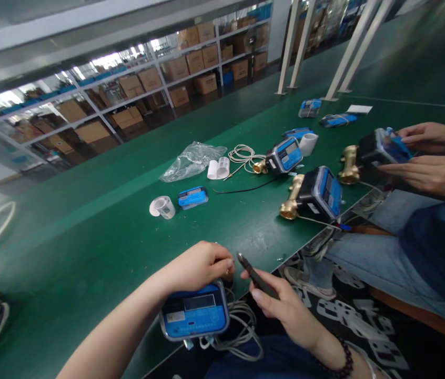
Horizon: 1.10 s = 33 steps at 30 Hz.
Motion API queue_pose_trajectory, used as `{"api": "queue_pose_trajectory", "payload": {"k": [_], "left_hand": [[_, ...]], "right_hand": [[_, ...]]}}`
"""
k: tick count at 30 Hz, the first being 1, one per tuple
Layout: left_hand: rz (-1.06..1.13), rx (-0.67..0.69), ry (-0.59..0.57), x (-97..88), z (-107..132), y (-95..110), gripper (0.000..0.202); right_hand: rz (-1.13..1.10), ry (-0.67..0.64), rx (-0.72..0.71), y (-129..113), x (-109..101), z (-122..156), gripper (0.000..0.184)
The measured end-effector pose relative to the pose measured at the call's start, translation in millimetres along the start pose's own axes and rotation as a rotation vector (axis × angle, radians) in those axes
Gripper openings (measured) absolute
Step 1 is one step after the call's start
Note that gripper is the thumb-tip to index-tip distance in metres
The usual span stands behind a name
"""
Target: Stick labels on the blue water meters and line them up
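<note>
My left hand [202, 266] reaches over the top of a blue-faced meter [194, 316] at the bench's front edge. Its fingers are closed at the meter's far right side, by a small brass-coloured spot; what they pinch is hidden. A slim dark hand tool with a metal tip [260, 278] is held in my right hand [285, 308], tip pointing up and left, just apart from my left fingers. The tool's exact kind does not show. Coiled grey cable [244, 331] hangs beside the meter, partly over the bench edge.
A co-worker's hands [439, 158] hold another meter at the right. Brass-fitted meters [321, 195], label rolls [165, 207], a blue meter cover [193, 197] and a clear plastic bag [193, 160] lie on the green bench [108, 237]. White posts [301, 47] stand behind.
</note>
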<state>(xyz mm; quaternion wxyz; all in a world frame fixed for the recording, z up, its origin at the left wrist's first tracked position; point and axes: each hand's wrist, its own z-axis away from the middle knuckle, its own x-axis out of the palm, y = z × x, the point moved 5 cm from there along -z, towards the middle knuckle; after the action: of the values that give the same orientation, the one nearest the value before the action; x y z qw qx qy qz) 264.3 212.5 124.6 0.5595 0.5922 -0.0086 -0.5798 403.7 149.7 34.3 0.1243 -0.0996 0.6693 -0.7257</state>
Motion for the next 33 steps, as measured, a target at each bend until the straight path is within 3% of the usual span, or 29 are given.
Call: {"api": "queue_pose_trajectory", "payload": {"k": [2,6,9,12,15,17,19,20,22,26,29,31,33], "left_hand": [[-0.018,-0.014,0.098,-8.1,3,-5,0.03],[-0.054,-0.109,0.411,-32.5,17,-27,0.031],[-0.009,-0.206,0.612,-43.3,39,-55,0.035],[0.162,-0.31,0.805,-39.1,69,-89,0.05],[0.365,-0.441,0.971,-11.9,105,-120,0.066],[0.48,-0.539,1.054,19.2,129,-131,0.065],[0.602,-0.617,1.125,56.8,149,-136,0.056],[0.669,-0.641,1.139,76.6,156,-135,0.051],[0.814,-0.662,1.057,115.2,161,-130,0.05],[0.89,-0.616,0.588,173.5,141,-107,0.057],[0.912,-0.46,0.476,192.8,112,-93,0.063],[1.001,-0.36,0.506,199.4,91,-88,0.072],[1.047,-0.32,0.538,203.3,76,-84,0.061]], "right_hand": [[0.218,0.115,-0.019,0,-21,-15,0.044],[0.927,0.462,-0.008,2,-66,-47,0.045],[1.212,0.561,-0.031,6,-80,-64,0.046],[1.221,0.595,-0.061,11,-81,-66,0.045],[1.014,0.578,-0.184,9,-66,-54,0.042],[0.712,0.377,-0.239,5,-43,-45,0.039],[0.474,0.069,-0.232,-1,-11,-38,0.042],[0.429,-0.05,-0.226,-6,5,-35,0.045],[0.464,-0.133,-0.253,-19,27,-34,0.053],[0.566,-0.166,-0.302,-42,54,-50,0.056],[0.296,-0.317,-0.102,-42,66,-72,0.047],[0.092,-0.329,0.022,-39,67,-89,0.041],[-0.037,-0.297,0.089,-34,63,-104,0.039]]}}
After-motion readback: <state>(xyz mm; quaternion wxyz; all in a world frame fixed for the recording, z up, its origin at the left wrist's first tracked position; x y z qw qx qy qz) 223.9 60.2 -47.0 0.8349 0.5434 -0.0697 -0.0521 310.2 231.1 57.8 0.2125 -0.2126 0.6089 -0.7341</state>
